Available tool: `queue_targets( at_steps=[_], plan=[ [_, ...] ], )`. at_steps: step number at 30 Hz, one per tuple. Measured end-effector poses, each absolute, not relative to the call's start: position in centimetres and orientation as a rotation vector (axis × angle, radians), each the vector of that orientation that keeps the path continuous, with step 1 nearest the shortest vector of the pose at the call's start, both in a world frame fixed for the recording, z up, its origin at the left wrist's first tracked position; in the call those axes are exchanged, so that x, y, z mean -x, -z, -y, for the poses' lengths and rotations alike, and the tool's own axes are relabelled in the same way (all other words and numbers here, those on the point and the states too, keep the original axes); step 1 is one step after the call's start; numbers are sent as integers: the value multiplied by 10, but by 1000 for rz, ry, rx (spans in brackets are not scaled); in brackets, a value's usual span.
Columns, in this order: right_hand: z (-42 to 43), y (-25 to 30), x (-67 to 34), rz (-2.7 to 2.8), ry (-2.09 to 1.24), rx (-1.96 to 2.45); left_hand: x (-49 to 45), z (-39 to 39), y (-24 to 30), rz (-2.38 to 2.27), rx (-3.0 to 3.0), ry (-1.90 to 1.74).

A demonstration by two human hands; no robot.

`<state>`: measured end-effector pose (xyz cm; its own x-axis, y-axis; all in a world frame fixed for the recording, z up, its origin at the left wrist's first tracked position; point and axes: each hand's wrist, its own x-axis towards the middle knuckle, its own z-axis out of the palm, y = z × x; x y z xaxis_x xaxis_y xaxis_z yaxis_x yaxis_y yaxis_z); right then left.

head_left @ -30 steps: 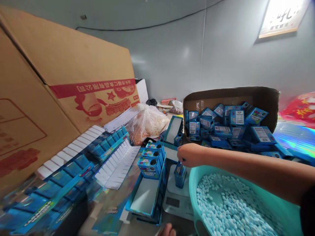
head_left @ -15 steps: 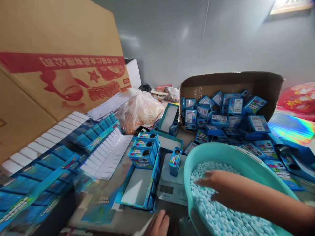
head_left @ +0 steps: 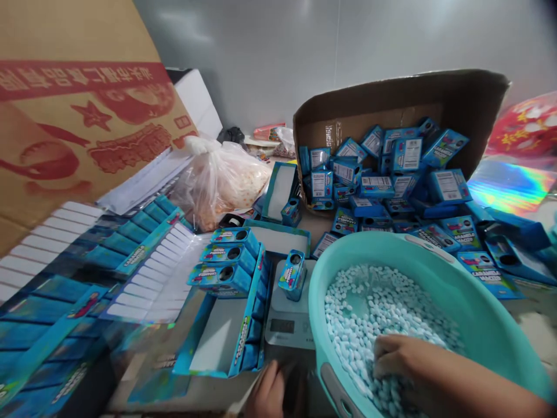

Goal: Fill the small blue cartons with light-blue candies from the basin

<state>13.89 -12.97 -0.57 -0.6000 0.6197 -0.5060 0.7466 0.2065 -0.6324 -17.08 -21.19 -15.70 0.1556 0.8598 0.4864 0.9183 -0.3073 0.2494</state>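
Fingers (head_left: 383,364) of the right hand (head_left: 402,357) sunk among small pale-blue pellets (head_left: 387,296) in an oval teal plastic basin (head_left: 319,313), hold on any impossible to tell.
Standing singly on a flat white scale (head_left: 300,335): one upright blue printed box (head_left: 292,277). Already in an open blue cardboard tray (head_left: 217,339): three similar boxes (head_left: 228,273) toward the back, with room remaining in front. Heaped in and before a brown cardboard carton (head_left: 413,110): many more. Near the tray: left hand (head_left: 267,392), blurred, grasp unclear.
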Motion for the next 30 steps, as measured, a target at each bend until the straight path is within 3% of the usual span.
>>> queue_targets(
  at_steps=[12,21,27,30],
  plan=[
    [129,22,-149,-2547,1236,-1335,161,205,147,1782,2294,832],
    [128,11,-151,-2561,1117,-1648,111,134,36,1954,1988,1193],
    [134,0,-150,-2640,1102,-1714,94,64,-3,2608,2009,584],
    [134,-1,-152,-2709,1127,-1768,99,64,-11,2438,2024,620]
  ],
)
